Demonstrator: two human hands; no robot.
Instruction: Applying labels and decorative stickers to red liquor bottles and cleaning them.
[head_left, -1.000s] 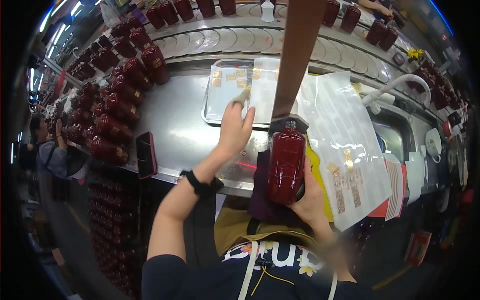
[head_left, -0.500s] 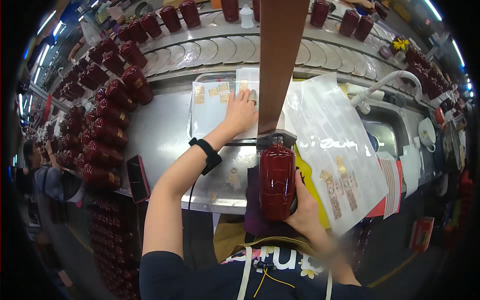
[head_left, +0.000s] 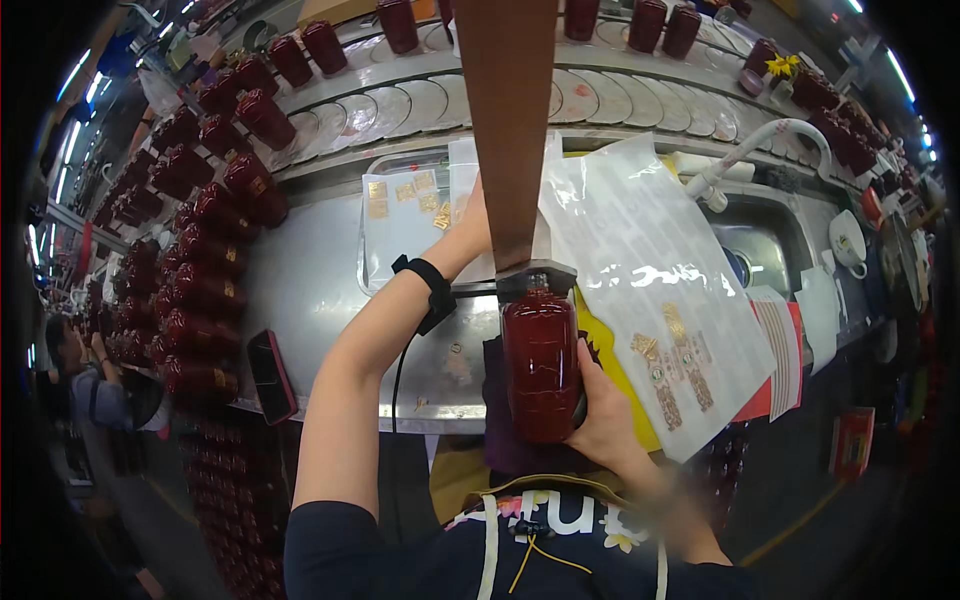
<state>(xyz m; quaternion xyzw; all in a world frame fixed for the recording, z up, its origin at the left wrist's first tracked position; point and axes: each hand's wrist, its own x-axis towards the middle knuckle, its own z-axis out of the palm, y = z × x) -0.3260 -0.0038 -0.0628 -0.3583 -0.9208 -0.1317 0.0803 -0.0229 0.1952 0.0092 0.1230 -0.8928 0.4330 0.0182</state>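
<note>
My right hand (head_left: 603, 418) grips a dark red bottle (head_left: 541, 365) held close to my body, its top under a brown cap brim (head_left: 510, 120) that covers the middle of the view. My left hand (head_left: 470, 228) reaches forward to a clear tray (head_left: 385, 250) holding small gold labels (head_left: 410, 195); its fingers are hidden behind the brim. A black band (head_left: 430, 290) sits on my left wrist.
Several dark red bottles (head_left: 200, 270) line the left side and the curved back shelf. A clear plastic sheet with gold labels (head_left: 660, 290) lies to the right over yellow and red sheets. A sink and white faucet (head_left: 760, 150) are at right. A phone (head_left: 270, 375) lies near the front edge.
My left hand has stretched farther forward over the tray and slid behind the brim. The bottle in my right hand has stayed near my chest.
</note>
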